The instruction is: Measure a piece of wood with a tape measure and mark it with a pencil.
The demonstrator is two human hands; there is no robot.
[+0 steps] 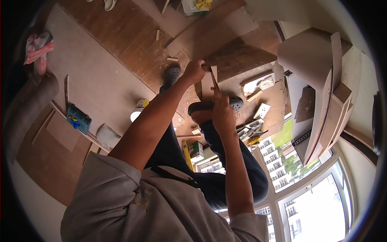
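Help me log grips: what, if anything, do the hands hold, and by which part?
The right hand grips a slim elongated object by its near end. The left hand is near its far end; what it grips is unclear.

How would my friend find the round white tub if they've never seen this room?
Start with the person's left arm, stretching up the picture. The tub is on the floor just left of it. It's round and white with a yellow patch, unlike the blue-green box farther left.
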